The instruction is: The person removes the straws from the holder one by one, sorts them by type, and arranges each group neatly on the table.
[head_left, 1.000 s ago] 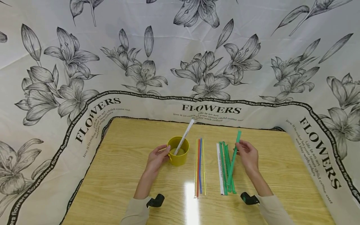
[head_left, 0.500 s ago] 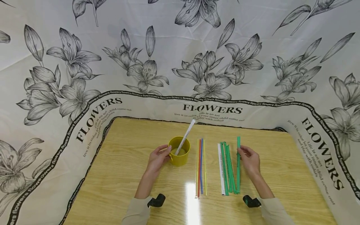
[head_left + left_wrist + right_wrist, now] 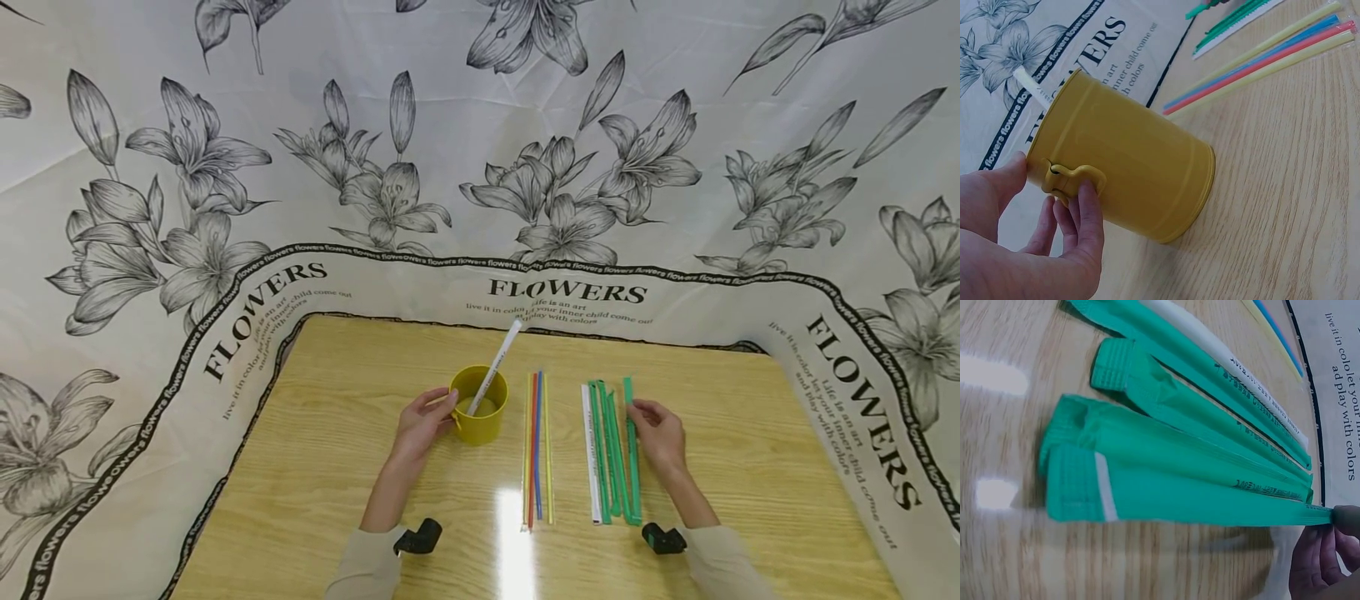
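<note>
My left hand (image 3: 420, 423) holds a yellow bucket-shaped cup (image 3: 480, 432) at its side. In the left wrist view the thumb lies at the rim and the fingers touch the small loop handle (image 3: 1088, 174). A white paper-wrapped straw (image 3: 497, 367) leans upright in the cup. My right hand (image 3: 662, 435) pinches the far end of a green paper-wrapped straw (image 3: 634, 471), clearly seen in the right wrist view. This straw is at the right side of several other green wrapped straws (image 3: 1179, 403), its near end close against one of them.
A white wrapped straw (image 3: 590, 454) lies left of the green ones. Between these and the cup are a red straw (image 3: 532, 458), a blue straw (image 3: 537, 450) and yellow straws (image 3: 548, 454) in clear wrap. A flower-printed cloth (image 3: 562, 292) borders the wooden table (image 3: 337, 375).
The green straw in my right hand was slanted across the others; it has swung right and straightened, then shifted slightly left and toward me. My left hand stays on the cup.
</note>
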A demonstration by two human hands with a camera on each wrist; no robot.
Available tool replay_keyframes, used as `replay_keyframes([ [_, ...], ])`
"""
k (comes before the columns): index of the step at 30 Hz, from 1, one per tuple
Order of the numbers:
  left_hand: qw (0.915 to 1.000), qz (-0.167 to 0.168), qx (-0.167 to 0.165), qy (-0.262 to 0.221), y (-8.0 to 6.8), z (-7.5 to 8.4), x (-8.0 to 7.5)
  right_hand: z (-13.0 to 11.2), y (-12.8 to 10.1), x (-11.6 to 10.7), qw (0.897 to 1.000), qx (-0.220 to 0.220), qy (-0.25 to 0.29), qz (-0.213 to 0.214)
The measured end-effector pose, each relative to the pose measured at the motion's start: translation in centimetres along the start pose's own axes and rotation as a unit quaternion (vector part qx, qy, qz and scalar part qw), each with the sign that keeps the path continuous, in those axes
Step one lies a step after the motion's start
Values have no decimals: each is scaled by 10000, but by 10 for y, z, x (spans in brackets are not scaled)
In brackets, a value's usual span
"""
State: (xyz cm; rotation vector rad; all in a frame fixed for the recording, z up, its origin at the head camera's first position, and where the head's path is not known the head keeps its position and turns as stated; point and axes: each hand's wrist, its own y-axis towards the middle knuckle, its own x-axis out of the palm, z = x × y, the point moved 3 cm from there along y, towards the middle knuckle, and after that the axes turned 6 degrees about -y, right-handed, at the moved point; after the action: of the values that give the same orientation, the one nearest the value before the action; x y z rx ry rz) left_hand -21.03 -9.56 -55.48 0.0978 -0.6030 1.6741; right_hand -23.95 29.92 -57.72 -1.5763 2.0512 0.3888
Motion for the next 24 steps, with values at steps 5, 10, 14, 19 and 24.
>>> replay_keyframes([
  [5, 10000, 18, -12, 40, 0, 0, 0, 3, 2, 4, 9993, -44, -367, 82],
  [10, 9998, 55, 11, 205, 0, -1, 0, 4, 2, 7, 9972, -179, -699, 187],
  [14, 9997, 24, 46, 235, 0, 0, 0, 4, 2, 9, 9956, -298, -845, 260],
  [19, 9997, 34, 33, 231, 0, 0, -1, 3, 3, 11, 9947, -342, -936, 232],
  [24, 9997, 17, 30, 228, -1, 0, 0, -3, 2, 10, 9956, -344, -841, 248],
])
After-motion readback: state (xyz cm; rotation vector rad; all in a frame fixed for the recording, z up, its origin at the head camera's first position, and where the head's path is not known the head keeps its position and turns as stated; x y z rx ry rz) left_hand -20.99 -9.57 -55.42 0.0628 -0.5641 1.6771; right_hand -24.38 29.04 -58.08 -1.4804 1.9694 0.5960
